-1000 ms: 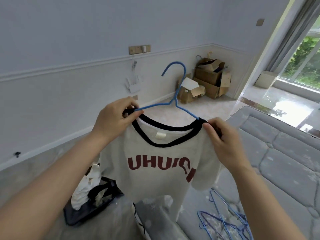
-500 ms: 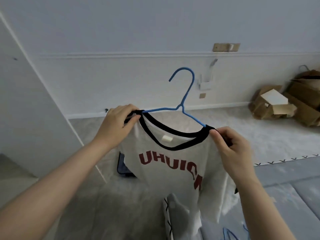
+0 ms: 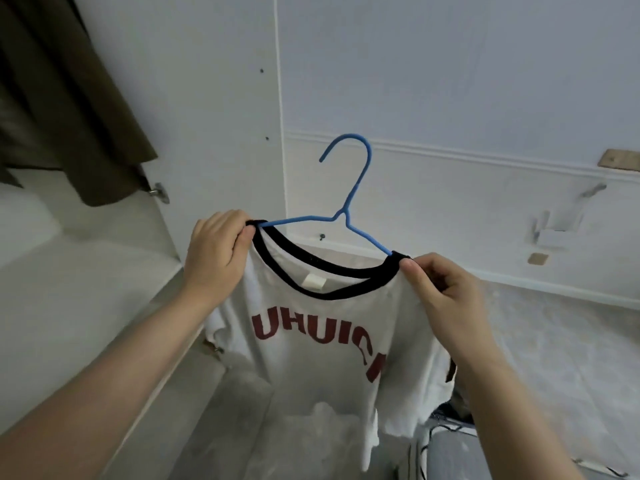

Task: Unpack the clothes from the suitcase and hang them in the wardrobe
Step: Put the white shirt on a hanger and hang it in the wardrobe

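A white T-shirt with a black collar and dark red letters hangs on a blue wire hanger, whose hook points up and to the left. My left hand pinches the shirt's left shoulder over the hanger's end. My right hand pinches the right shoulder in the same way. I hold both in front of the open white wardrobe, level with its side panel. The suitcase is out of view.
An olive-brown garment hangs inside the wardrobe at upper left, above a white shelf. The room's white wall with a moulding strip is behind the hanger. A grey mattress corner sits at bottom right.
The view has swung left from the bed and boxes to the wardrobe. My hands keep the same grip on the shirt's shoulders, and the olive garment has come into view.
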A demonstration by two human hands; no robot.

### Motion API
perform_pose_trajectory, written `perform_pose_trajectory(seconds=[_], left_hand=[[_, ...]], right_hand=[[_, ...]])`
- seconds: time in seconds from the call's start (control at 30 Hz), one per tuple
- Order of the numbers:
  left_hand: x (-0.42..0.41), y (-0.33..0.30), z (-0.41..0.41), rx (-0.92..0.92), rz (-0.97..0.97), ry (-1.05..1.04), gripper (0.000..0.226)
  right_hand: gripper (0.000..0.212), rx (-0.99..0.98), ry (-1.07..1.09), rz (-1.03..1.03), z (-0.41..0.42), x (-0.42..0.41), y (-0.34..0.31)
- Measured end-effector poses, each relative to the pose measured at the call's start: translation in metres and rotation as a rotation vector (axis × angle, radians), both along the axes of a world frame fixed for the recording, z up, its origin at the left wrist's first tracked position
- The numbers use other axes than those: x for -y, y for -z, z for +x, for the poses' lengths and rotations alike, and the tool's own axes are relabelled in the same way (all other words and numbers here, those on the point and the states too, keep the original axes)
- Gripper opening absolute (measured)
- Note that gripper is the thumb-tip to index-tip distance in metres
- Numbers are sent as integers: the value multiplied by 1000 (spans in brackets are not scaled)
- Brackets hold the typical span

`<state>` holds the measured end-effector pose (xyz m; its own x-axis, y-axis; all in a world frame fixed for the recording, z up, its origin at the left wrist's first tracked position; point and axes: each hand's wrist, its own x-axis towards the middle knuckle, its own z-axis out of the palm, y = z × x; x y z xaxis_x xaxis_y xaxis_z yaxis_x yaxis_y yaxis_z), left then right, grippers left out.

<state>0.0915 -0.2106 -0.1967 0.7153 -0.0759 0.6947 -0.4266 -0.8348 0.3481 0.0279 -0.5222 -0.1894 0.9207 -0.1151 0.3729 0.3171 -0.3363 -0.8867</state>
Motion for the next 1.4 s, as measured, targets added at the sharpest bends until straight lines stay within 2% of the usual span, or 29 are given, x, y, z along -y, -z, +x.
perform_pose_trajectory(seconds=[0.17,0.3,0.33,0.43,0.67,0.87,0.93,1.03,1.2,1.4], left_hand=[[-79,-14,3,41,-2,-180,26],[-135,-23,1,76,45,-279,25],[-144,-26,-1,88,48,-298,24],[-172,-35,-6,142,26,-384,23],[-224,-37,-6,196,-137,-518,20],[-251,-51,21,153,-217,-583,61],[-255,-63,34,136,-212,-591,66],[-252,-78,54,112,-233,-547,63],[-249,-96,75,65,-300,-574,59],[-266,-113,93,24,-338,-621,62]], right_hand=[[8,18,-196,-141,28,-68,-11],[7,40,-263,-223,46,-107,-11],[11,37,-265,-249,51,-116,-12],[48,36,-307,-291,64,-149,-20],[54,1,-495,-58,105,-216,-44],[59,-64,-705,98,164,-283,-79],[60,-87,-770,164,185,-306,-93],[57,-141,-884,270,210,-337,-112],[29,-232,-954,418,240,-385,-138],[32,-188,-1015,420,258,-437,-170]])
